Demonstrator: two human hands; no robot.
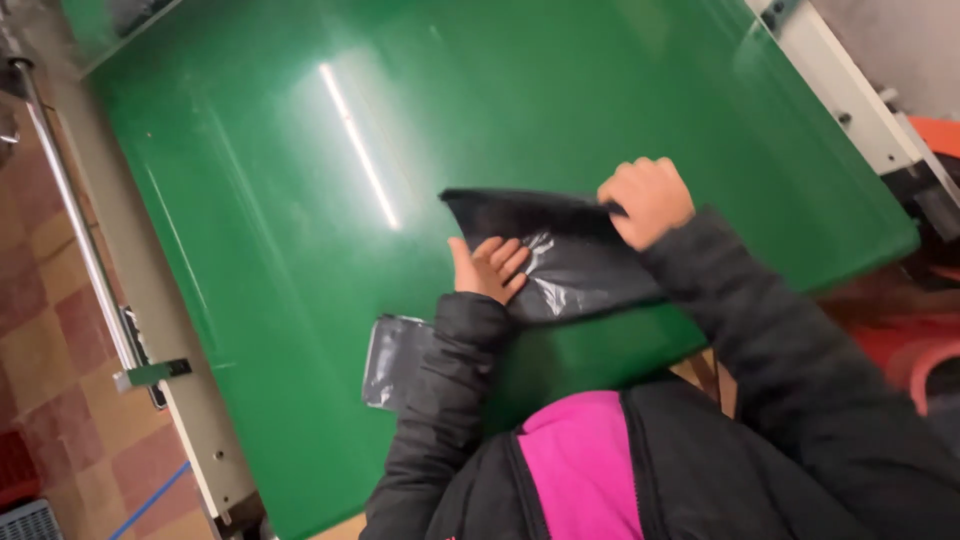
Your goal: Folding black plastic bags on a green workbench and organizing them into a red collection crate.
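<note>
Spreading across the frame is the green table; on it lies the black bag, which you grip at its upper edge with your right hand closed; your left hand rests flat and open on it; a smaller black sheet lies just beside your left sleeve.

Both arms covered to the wrist in a black padded jacket, matte fabric with faint quilted ridges, most evident on the left sleeve. Right sleeve broader in frame, same dark material, cuff sitting snug at the wrist. Jacket worn open at the front, edges running down either side of the chest. Bright magenta-pink top visible beneath. Left hand and right hand bare: no gloves, rings or watch in view.
</note>
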